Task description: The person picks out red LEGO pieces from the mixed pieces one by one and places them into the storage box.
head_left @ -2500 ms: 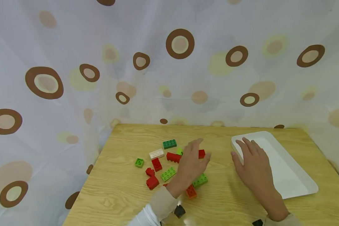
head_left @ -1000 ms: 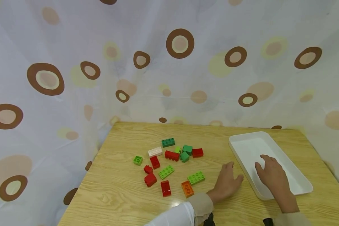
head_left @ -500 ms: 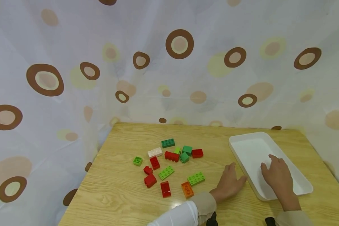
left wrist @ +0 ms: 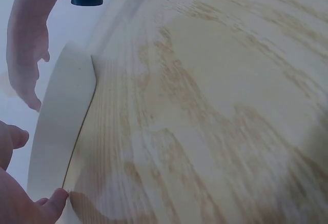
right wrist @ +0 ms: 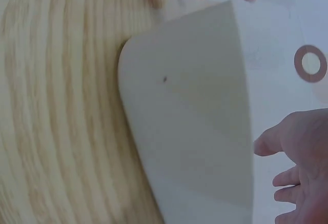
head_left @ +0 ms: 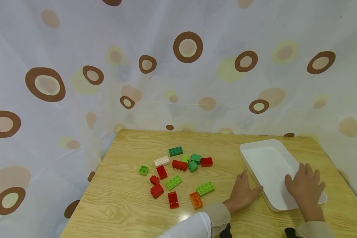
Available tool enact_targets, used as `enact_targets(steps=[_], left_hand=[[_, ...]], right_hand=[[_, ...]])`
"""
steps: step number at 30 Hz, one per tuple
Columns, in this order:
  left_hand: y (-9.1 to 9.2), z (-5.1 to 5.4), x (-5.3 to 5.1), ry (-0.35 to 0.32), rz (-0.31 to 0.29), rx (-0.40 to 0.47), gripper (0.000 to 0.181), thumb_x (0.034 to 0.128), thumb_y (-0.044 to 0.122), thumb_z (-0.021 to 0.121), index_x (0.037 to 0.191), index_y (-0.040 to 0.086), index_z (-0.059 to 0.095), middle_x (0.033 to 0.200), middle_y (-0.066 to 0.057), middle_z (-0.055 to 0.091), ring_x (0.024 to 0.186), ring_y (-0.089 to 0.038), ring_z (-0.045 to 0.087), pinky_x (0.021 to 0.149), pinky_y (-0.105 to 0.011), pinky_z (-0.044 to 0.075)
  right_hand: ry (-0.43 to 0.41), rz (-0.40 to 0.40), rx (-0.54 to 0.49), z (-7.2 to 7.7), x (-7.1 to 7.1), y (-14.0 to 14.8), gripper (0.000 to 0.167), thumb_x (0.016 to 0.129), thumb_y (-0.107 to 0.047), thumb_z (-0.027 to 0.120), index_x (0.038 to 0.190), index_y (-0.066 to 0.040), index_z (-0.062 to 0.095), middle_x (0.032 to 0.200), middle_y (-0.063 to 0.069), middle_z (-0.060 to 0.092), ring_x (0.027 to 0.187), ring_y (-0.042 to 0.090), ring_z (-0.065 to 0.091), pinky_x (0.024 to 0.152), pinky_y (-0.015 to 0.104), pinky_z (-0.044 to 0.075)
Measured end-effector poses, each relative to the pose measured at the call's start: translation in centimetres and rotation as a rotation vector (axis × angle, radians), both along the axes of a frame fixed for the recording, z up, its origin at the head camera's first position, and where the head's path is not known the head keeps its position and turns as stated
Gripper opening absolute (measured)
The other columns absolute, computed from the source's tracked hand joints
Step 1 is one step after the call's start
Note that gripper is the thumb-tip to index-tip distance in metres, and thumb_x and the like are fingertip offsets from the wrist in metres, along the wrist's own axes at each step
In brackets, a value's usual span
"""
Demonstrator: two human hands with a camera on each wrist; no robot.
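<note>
Beside the long left wall of a white tray, my left hand has its fingers extended and its thumb at the tray's side. In the left wrist view the thumb of the left hand meets the lower edge of the tray wall. My right hand, fingers spread and bent a little, is over the tray's near right part. The right wrist view has the right hand close to the rim of the tray. Neither hand holds anything, and the tray has nothing visible inside.
Several bricks lie on the wooden table left of the hands, among them an orange brick, a light green brick, a white brick and a dark green brick. A patterned curtain hangs behind the table.
My left hand has gone from above the bricks to the tray's left side, uncovering bricks. The right hand has shifted rightward across the tray from its left edge. The bricks have not visibly moved.
</note>
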State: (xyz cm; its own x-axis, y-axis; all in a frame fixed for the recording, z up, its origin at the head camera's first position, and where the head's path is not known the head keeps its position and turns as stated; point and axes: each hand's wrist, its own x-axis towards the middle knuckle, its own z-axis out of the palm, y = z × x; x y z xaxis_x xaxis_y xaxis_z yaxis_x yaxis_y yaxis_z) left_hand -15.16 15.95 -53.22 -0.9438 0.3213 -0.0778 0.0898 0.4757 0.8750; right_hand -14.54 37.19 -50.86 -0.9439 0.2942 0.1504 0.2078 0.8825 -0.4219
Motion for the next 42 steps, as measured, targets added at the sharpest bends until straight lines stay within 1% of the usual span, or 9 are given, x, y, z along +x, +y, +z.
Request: enact_targets(steps=[5, 8, 12, 15, 21, 30, 35, 37, 42], left_hand=[[0.2, -0.4, -0.1, 0.004, 0.018, 0.038, 0.080, 0.0919, 0.039, 0.070, 0.153, 0.004, 0.031, 0.142, -0.007, 0.042, 0.130, -0.021, 0.045, 0.101, -0.031, 0.043], [0.3, -0.3, -0.2, 0.020, 0.035, 0.064, 0.076, 0.0916, 0.037, 0.070, 0.151, 0.006, 0.034, 0.139, -0.004, 0.044, 0.121, -0.016, 0.050, 0.096, -0.029, 0.046], [0.6, -0.3, -0.1, 0.036, 0.055, 0.105, 0.070, 0.0920, 0.035, 0.069, 0.149, 0.007, 0.039, 0.137, -0.002, 0.045, 0.114, -0.012, 0.051, 0.092, -0.028, 0.047], [0.9, -0.3, 0.0, 0.046, 0.060, 0.126, 0.068, 0.0950, 0.035, 0.065, 0.150, 0.005, 0.038, 0.143, -0.005, 0.044, 0.126, -0.018, 0.047, 0.099, -0.032, 0.045], [1.3, -0.1, 0.0, 0.048, 0.059, 0.175, 0.064, 0.0967, 0.033, 0.062, 0.150, 0.007, 0.038, 0.146, -0.006, 0.042, 0.135, -0.024, 0.040, 0.106, -0.038, 0.039], [1.7, 0.2, 0.4, 0.089, 0.005, 0.115, 0.071, 0.0958, 0.026, 0.065, 0.152, 0.001, 0.031, 0.148, -0.012, 0.040, 0.137, -0.028, 0.039, 0.106, -0.038, 0.039], [1.9, 0.2, 0.2, 0.120, -0.008, 0.116, 0.073, 0.0949, 0.020, 0.065, 0.153, -0.002, 0.027, 0.148, -0.013, 0.041, 0.137, -0.027, 0.040, 0.106, -0.035, 0.039], [2.0, 0.2, 0.2, 0.110, -0.001, 0.116, 0.074, 0.0939, 0.018, 0.065, 0.153, -0.004, 0.027, 0.149, -0.014, 0.041, 0.137, -0.027, 0.039, 0.106, -0.034, 0.039], [2.3, 0.5, 0.2, 0.068, 0.029, 0.111, 0.075, 0.0913, 0.015, 0.067, 0.152, -0.005, 0.029, 0.151, -0.016, 0.038, 0.138, -0.026, 0.038, 0.107, -0.033, 0.038]], right_hand=[[-0.056, -0.023, -0.017, -0.4, 0.0, 1.0, 0.065, 0.095, -0.017, 0.051, 0.138, 0.023, 0.024, 0.142, 0.046, 0.020, 0.131, 0.066, 0.012, 0.093, 0.083, 0.012], [-0.088, -0.034, -0.027, -0.6, 0.0, 1.4, 0.066, 0.094, -0.018, 0.052, 0.138, 0.023, 0.024, 0.139, 0.046, 0.023, 0.127, 0.066, 0.017, 0.092, 0.082, 0.017], [-0.118, -0.039, -0.032, -0.9, 0.0, 1.8, 0.067, 0.094, -0.018, 0.051, 0.140, 0.022, 0.022, 0.138, 0.046, 0.024, 0.126, 0.066, 0.018, 0.093, 0.082, 0.014], [-0.120, -0.042, -0.028, -1.2, -0.2, 2.2, 0.067, 0.094, -0.016, 0.049, 0.141, 0.022, 0.021, 0.137, 0.046, 0.025, 0.125, 0.066, 0.019, 0.095, 0.082, 0.010], [-0.128, -0.058, -0.019, -1.8, -0.1, 2.6, 0.061, 0.092, -0.013, 0.047, 0.136, 0.022, 0.022, 0.130, 0.046, 0.030, 0.117, 0.067, 0.029, 0.091, 0.076, 0.025], [-0.148, -0.076, -0.005, -2.0, -0.1, 3.5, 0.052, 0.086, -0.006, 0.047, 0.128, 0.021, 0.031, 0.111, 0.045, 0.044, 0.096, 0.065, 0.047, 0.073, 0.069, 0.039], [-0.181, -0.082, -0.026, -1.9, -0.5, 4.0, 0.052, 0.086, -0.003, 0.048, 0.131, 0.019, 0.034, 0.113, 0.045, 0.046, 0.098, 0.063, 0.049, 0.076, 0.066, 0.041], [-0.194, -0.097, -0.044, -1.8, -0.6, 4.0, 0.052, 0.086, -0.001, 0.048, 0.132, 0.019, 0.034, 0.116, 0.044, 0.047, 0.100, 0.062, 0.050, 0.076, 0.064, 0.043], [-0.176, -0.117, -0.087, -1.4, -0.5, 4.2, 0.050, 0.083, 0.004, 0.050, 0.130, 0.016, 0.038, 0.118, 0.044, 0.049, 0.094, 0.061, 0.054, 0.066, 0.060, 0.047]])
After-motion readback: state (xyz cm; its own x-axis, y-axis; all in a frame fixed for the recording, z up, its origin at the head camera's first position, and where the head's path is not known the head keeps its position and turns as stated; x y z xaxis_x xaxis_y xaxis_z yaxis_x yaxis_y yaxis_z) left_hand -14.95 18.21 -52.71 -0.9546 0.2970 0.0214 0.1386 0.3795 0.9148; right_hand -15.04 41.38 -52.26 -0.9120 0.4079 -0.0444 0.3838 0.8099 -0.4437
